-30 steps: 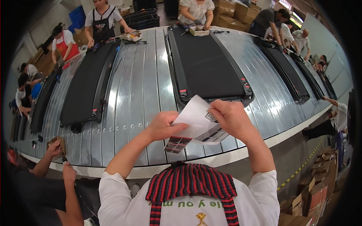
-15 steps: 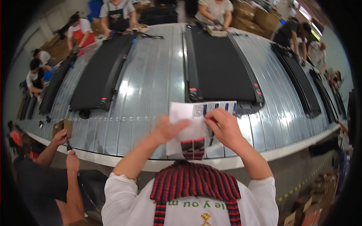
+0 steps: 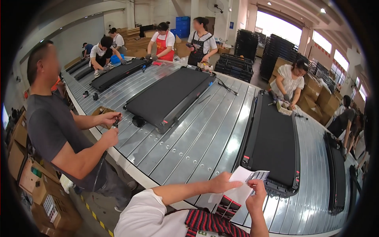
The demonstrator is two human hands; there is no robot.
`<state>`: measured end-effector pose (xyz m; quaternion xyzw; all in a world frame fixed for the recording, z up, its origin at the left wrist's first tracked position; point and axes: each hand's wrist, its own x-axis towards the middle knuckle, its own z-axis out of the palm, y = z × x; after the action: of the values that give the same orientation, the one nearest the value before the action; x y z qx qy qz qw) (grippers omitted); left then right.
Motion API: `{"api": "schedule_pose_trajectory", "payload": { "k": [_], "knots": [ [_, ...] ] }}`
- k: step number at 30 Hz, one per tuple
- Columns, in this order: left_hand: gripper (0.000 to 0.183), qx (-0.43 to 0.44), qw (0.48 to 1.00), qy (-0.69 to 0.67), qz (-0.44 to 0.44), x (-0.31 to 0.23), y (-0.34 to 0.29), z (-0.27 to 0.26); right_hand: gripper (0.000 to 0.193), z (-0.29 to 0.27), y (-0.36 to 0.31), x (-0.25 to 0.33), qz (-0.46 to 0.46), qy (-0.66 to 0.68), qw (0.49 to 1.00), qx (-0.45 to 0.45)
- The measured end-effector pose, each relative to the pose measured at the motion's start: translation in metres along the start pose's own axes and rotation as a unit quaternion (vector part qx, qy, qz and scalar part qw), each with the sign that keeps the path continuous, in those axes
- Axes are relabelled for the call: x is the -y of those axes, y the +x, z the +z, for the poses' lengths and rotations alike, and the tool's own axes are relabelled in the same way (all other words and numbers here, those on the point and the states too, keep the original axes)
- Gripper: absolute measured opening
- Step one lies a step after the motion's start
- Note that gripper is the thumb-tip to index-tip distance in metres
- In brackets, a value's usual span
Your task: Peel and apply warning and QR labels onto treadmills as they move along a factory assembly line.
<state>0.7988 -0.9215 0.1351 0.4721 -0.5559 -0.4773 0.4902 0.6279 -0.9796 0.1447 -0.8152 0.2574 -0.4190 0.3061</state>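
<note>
In front of my body, my left hand (image 3: 222,183) grips the left side of a white sheet of labels (image 3: 240,190), thumb on top. My right hand (image 3: 256,193) has its fingers pinched at the sheet's right side, beside the dark printed labels along its upper edge. A black and red printed part shows low on the sheet. Whether a label is lifted from its backing I cannot tell. Just beyond the sheet lies a black flat treadmill (image 3: 272,146) with red tags at its near corners.
Another treadmill (image 3: 169,98) lies to the left on the metal roller conveyor (image 3: 189,146), and one (image 3: 335,173) to the right. A co-worker in a dark grey shirt (image 3: 49,126) stands close on my left, holding a tool. Other people work along the far side. Cardboard boxes (image 3: 55,201) stand at lower left.
My view has swung left and up, so the co-worker on the left and the far hall now show. Both hands keep hold of the label sheet, which sits lower right in view.
</note>
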Motion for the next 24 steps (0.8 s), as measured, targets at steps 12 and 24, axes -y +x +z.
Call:
{"api": "schedule_pose_trajectory", "payload": {
  "k": [12,24],
  "knots": [
    [0.039,0.126,0.991,-0.030,-0.022,0.002,-0.010,-0.020,0.015,0.014,-0.010,0.020,0.054,0.043,0.998,0.009],
    [0.037,0.165,0.980,0.044,-0.103,-0.007,0.007,0.019,0.010,-0.013,-0.038,-0.022,0.103,0.160,0.980,-0.066]
  ]
}}
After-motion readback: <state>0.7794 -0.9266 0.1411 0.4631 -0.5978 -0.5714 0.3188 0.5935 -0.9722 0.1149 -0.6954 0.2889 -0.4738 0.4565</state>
